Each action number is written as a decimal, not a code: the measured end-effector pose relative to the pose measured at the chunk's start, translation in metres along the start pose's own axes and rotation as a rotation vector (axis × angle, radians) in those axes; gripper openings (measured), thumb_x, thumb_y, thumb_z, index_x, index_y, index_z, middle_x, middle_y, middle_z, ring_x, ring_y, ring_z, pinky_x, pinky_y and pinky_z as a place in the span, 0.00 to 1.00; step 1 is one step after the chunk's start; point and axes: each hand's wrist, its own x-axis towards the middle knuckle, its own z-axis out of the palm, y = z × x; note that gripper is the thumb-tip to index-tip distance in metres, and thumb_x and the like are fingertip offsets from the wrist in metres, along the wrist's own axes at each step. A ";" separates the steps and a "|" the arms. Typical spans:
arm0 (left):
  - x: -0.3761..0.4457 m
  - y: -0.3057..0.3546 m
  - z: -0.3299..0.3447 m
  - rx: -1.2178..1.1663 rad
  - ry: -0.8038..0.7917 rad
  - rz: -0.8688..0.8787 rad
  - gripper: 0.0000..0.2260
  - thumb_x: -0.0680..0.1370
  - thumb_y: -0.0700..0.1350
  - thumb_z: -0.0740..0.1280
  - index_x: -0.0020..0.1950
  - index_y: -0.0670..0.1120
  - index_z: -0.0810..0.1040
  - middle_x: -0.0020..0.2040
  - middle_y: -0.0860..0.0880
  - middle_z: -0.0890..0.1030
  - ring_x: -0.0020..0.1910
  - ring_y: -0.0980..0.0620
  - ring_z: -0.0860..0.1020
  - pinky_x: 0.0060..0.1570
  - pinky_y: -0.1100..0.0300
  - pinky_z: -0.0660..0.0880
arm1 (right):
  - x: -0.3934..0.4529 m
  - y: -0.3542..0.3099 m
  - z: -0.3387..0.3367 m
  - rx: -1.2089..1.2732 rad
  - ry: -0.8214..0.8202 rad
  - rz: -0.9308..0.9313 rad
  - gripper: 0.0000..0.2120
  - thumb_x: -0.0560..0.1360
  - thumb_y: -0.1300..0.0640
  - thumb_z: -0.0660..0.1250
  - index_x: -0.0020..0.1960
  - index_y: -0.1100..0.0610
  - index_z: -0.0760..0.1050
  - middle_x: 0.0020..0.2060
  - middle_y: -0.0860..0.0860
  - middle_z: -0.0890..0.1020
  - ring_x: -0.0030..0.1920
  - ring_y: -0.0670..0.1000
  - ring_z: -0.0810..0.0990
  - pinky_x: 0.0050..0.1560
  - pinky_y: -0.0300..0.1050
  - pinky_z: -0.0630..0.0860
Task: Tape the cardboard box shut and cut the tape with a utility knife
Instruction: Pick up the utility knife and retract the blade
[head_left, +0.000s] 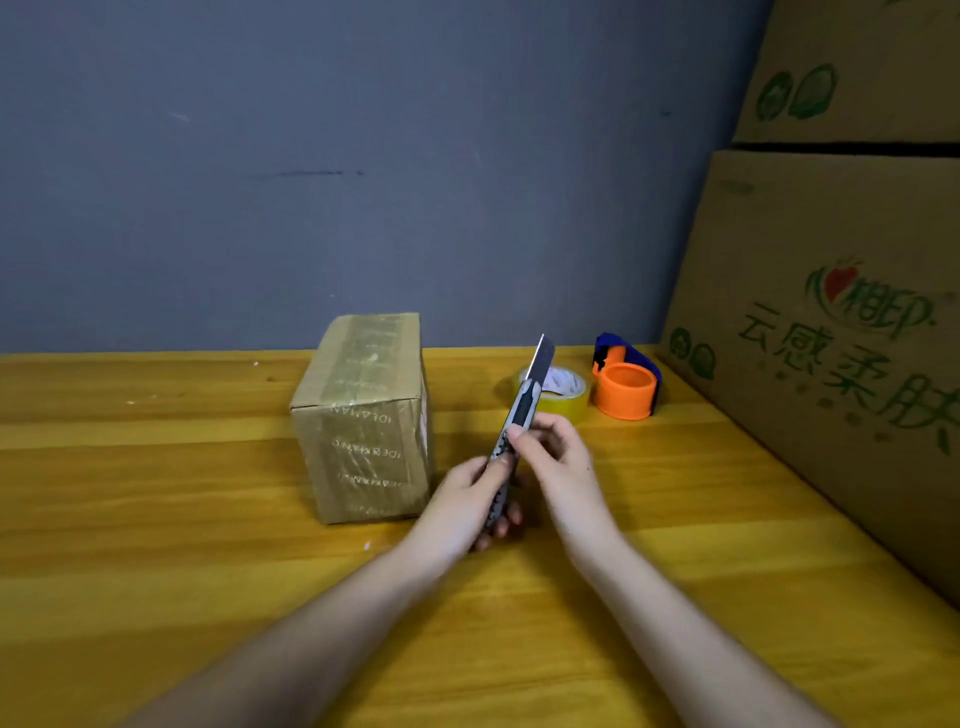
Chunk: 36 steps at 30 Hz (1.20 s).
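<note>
A small cardboard box (363, 415) stands on the wooden table (156, 519), its flaps down and clear printed tape running over its top and front. Just right of it I hold a grey-and-black utility knife (511, 431) upright, with its blade out and pointing up. My left hand (467, 504) grips the lower part of the handle. My right hand (553, 452) pinches the handle higher up, thumb on the slider area. A roll of yellowish tape (563, 397) lies flat behind the knife.
An orange-and-blue tape dispenser (626, 384) sits beside the tape roll near the grey wall. Large printed cardboard cartons (831, 338) are stacked along the table's right side.
</note>
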 end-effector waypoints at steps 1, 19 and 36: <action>0.000 -0.004 0.001 0.017 0.017 0.032 0.12 0.82 0.51 0.56 0.45 0.46 0.73 0.29 0.48 0.74 0.23 0.55 0.70 0.20 0.65 0.60 | -0.002 0.001 0.000 -0.006 -0.016 -0.014 0.03 0.77 0.62 0.65 0.50 0.60 0.73 0.39 0.51 0.78 0.32 0.44 0.76 0.27 0.33 0.72; -0.002 -0.003 -0.006 -0.159 -0.207 -0.055 0.09 0.81 0.49 0.58 0.52 0.49 0.77 0.38 0.50 0.85 0.37 0.49 0.84 0.28 0.60 0.80 | -0.014 -0.005 0.001 0.113 -0.151 0.142 0.09 0.81 0.56 0.57 0.52 0.61 0.71 0.39 0.51 0.85 0.36 0.45 0.84 0.30 0.40 0.79; 0.005 -0.007 -0.011 -0.175 -0.288 -0.067 0.09 0.82 0.43 0.56 0.53 0.48 0.76 0.45 0.47 0.83 0.40 0.51 0.84 0.33 0.61 0.81 | -0.006 0.004 -0.004 0.096 -0.262 0.137 0.07 0.81 0.60 0.56 0.57 0.57 0.71 0.46 0.50 0.84 0.42 0.43 0.84 0.37 0.37 0.79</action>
